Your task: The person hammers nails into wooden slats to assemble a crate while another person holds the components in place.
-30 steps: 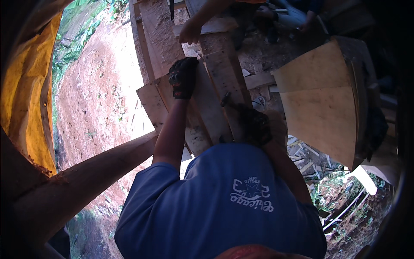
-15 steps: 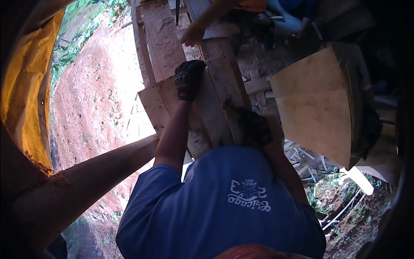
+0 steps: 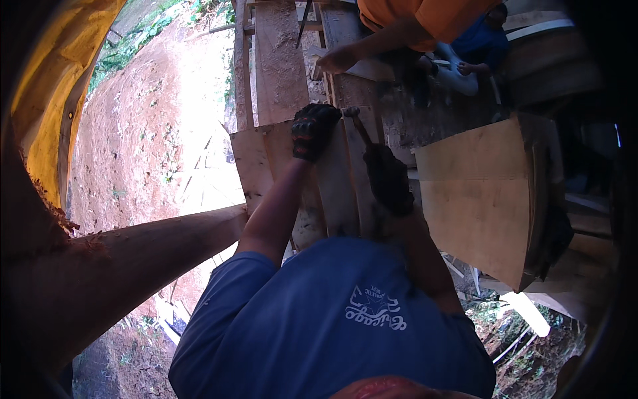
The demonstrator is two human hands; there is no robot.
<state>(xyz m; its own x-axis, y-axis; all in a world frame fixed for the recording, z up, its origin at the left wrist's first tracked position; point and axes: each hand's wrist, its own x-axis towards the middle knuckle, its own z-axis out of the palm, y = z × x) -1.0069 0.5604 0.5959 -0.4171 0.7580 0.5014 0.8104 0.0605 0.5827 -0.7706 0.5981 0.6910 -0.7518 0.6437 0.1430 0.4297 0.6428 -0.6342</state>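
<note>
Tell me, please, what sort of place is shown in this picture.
It is probably an outdoor carpentry or building site: the right gloved hand holds a hammer among wooden planks, a plywood-like panel is at the right, and bare reddish earth lies at the left.

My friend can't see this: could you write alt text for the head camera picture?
A gloved right hand grips a hammer over pale wooden boards, with the gloved left hand near their far edge. Beyond is a co-worker's bare hand.

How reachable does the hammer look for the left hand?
Likely yes: the left hand is close to the hammer, with nothing visible between them, though the right hand grips it.
</note>
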